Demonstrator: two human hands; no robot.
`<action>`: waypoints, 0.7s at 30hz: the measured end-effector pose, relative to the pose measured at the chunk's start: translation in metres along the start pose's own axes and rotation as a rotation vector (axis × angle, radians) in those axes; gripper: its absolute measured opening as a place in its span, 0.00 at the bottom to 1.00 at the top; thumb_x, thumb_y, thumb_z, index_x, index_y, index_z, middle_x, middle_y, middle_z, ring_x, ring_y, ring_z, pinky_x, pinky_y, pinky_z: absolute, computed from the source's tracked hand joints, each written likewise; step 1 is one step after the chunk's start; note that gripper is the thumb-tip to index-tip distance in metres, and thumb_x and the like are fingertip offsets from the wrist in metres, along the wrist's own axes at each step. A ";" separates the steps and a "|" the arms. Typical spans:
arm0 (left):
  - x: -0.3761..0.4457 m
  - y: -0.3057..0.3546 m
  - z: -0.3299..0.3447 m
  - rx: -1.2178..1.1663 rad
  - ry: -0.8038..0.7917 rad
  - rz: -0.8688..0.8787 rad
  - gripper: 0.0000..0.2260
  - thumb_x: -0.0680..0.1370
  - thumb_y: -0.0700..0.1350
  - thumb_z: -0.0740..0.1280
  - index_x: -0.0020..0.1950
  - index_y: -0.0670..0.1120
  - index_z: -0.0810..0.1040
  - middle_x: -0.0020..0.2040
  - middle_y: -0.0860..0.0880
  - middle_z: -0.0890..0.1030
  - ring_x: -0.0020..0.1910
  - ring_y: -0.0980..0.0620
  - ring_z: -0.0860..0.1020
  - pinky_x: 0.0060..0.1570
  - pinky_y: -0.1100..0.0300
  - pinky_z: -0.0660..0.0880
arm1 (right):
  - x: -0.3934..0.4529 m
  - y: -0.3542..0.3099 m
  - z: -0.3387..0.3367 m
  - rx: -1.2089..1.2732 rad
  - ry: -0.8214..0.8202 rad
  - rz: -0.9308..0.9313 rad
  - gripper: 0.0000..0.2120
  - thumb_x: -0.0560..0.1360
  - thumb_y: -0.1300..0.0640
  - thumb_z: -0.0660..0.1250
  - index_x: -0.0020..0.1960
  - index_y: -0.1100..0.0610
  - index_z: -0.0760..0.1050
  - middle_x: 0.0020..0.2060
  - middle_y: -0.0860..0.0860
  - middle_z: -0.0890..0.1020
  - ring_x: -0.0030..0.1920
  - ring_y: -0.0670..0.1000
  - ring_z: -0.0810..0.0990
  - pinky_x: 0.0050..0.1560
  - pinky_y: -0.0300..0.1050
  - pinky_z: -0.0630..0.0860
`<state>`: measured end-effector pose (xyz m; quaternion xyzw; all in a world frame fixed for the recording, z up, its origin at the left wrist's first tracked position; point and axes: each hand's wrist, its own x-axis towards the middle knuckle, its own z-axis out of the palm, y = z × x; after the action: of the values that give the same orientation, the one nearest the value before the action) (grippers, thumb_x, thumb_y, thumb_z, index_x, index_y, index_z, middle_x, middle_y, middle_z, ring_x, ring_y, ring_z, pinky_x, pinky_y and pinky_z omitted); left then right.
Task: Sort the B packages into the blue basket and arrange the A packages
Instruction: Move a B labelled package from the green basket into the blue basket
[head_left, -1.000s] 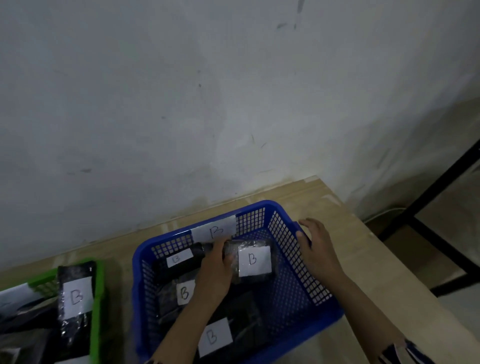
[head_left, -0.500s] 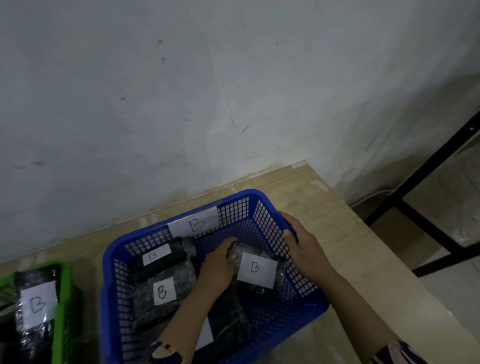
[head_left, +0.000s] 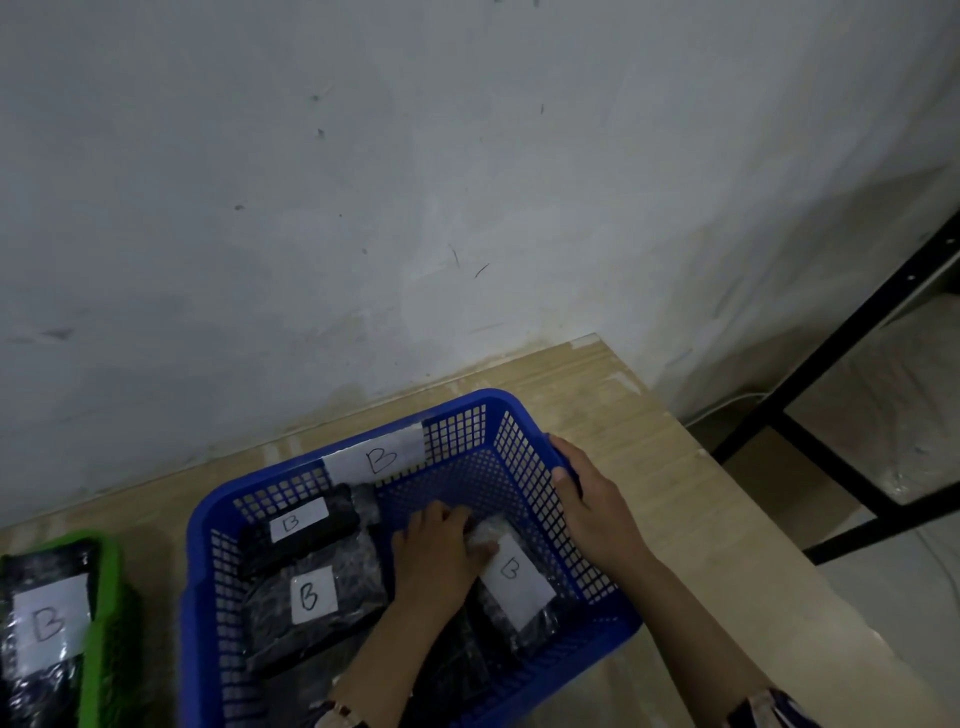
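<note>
Blue plastic mesh basket (head_left: 524, 441) on pale wooden table (head_left: 649, 441), holding black wrapped B-labelled packages.
Left hand (head_left: 441, 558) pressed on right-side package (head_left: 519, 587), grasp unclear; right hand (head_left: 597, 509) clasps the basket's right rim.

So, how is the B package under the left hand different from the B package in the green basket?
The B package under the left hand lies inside the blue basket, touched by the left hand. The B package in the green basket is untouched. Both are dark, plastic-wrapped, with white B labels.
</note>
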<state>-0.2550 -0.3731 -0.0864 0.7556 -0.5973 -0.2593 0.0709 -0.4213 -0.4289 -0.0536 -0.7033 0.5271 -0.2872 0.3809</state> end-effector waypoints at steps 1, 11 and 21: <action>-0.002 -0.001 0.000 0.038 -0.026 -0.024 0.26 0.73 0.63 0.59 0.67 0.52 0.64 0.68 0.48 0.67 0.67 0.45 0.64 0.65 0.47 0.60 | 0.000 0.000 0.000 0.004 0.001 0.003 0.19 0.80 0.55 0.53 0.70 0.50 0.61 0.60 0.40 0.70 0.60 0.42 0.69 0.58 0.36 0.66; -0.010 0.014 0.008 -0.115 -0.146 0.074 0.34 0.66 0.55 0.72 0.67 0.51 0.63 0.66 0.50 0.67 0.64 0.50 0.67 0.67 0.51 0.54 | -0.001 -0.001 0.000 0.013 0.010 0.016 0.18 0.79 0.52 0.52 0.69 0.48 0.62 0.58 0.40 0.72 0.58 0.42 0.72 0.56 0.36 0.68; -0.047 -0.017 -0.013 -0.198 0.062 0.087 0.27 0.76 0.58 0.60 0.72 0.55 0.55 0.75 0.54 0.56 0.73 0.56 0.57 0.74 0.51 0.45 | -0.027 -0.002 -0.006 -0.140 0.004 0.013 0.20 0.79 0.54 0.54 0.71 0.53 0.60 0.69 0.50 0.68 0.66 0.46 0.66 0.64 0.40 0.63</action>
<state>-0.2412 -0.3270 -0.0682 0.7260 -0.5984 -0.2903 0.1747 -0.4320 -0.4042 -0.0486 -0.7244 0.5512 -0.2485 0.3313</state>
